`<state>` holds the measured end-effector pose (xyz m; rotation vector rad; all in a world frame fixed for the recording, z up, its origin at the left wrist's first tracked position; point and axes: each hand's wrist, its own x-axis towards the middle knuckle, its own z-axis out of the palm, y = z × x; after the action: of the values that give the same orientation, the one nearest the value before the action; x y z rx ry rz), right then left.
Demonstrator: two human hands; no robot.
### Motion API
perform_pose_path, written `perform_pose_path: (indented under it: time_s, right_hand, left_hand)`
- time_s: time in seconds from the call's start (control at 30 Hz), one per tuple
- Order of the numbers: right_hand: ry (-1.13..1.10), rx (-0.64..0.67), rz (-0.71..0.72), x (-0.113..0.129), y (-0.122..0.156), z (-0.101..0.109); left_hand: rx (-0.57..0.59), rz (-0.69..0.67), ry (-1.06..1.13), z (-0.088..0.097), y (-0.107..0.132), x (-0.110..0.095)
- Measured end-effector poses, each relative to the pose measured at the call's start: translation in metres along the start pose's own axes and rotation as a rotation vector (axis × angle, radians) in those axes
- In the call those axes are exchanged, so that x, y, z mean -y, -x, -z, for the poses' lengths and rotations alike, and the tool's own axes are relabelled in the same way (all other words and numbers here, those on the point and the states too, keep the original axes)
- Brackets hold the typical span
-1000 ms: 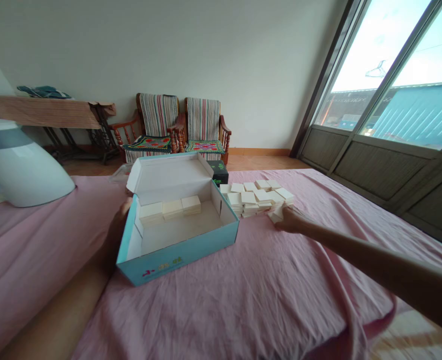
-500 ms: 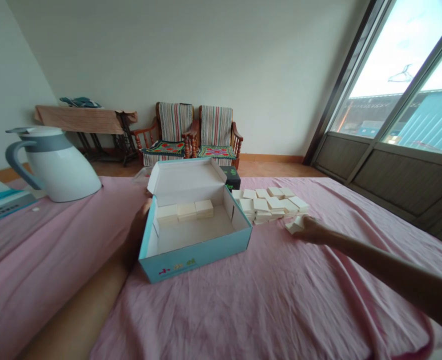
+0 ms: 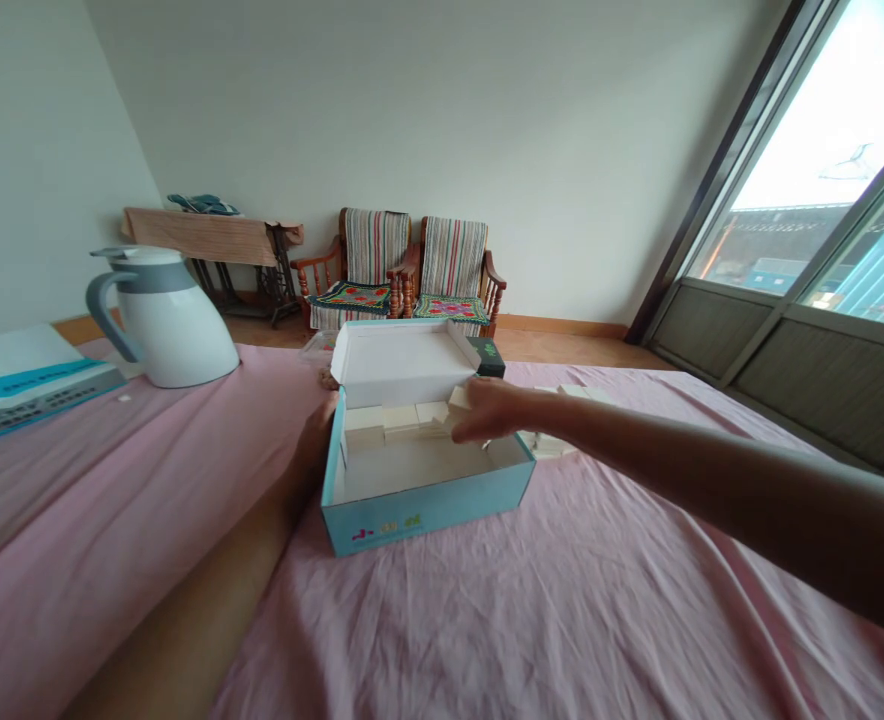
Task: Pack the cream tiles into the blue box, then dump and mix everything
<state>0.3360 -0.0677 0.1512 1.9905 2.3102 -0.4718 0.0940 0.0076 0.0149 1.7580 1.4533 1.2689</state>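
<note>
A light blue cardboard box [image 3: 428, 522] stands with its lid up, its white inside facing me. Along the back of it lie stacks of small off-white square cards [image 3: 401, 418]. My right hand [image 3: 491, 408] reaches over the right part of the box, closed on a small stack of cards [image 3: 458, 402] beside the row. Against the box's left wall rests my left hand [image 3: 316, 440]; its fingers are mostly hidden. More stacked cards [image 3: 549, 445] lie on the cloth right of the box, partly covered by my right arm.
Pink cloth [image 3: 562, 600] with folds covers the surface. To the left stand a white and grey jug [image 3: 187, 330] and a white and blue package [image 3: 37, 385]. A black box [image 3: 491, 357] sits behind the open lid. Two wooden chairs [image 3: 453, 260] are against the wall.
My right hand has moved left from the card pile into the box, carrying a small stack of cards. My left hand stays by the box's left wall. The view has shifted slightly left.
</note>
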Motion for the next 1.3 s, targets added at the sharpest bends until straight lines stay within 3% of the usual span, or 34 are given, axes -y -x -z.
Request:
perform_pose_path:
  time_s: [0.17, 0.3, 0.57, 0.73, 0.93, 1.13, 1.3]
  right_hand:
    - [0.196, 0.104, -0.031, 0.003, -0.038, -0.045]
    - [0.238, 0.083, -0.083, -0.002, -0.049, -0.061]
    - [0.262, 0.093, -0.113, 0.001, -0.051, -0.074]
    - [0.293, 0.060, -0.045, 0.002, -0.044, -0.053]
    - [0.378, 0.044, 0.232, 0.009, -0.031, -0.016]
    - [0.557, 0.184, 0.614, 0.013, -0.033, -0.038]
    - [0.744, 0.174, 0.707, 0.016, -0.037, -0.050]
  left_hand:
    - [0.036, -0.040, 0.062, 0.000, -0.002, 0.003]
    - [0.063, -0.047, 0.084, -0.002, -0.004, 0.007]
    - [0.058, -0.073, 0.098, -0.001, -0.006, 0.013]
    - [0.063, -0.078, 0.103, -0.002, -0.007, 0.015]
    - [0.062, -0.077, 0.116, -0.003, -0.007, 0.015]
    - [0.042, -0.057, 0.124, -0.002, -0.005, 0.010]
    - [0.048, -0.049, 0.137, -0.002, -0.005, 0.007]
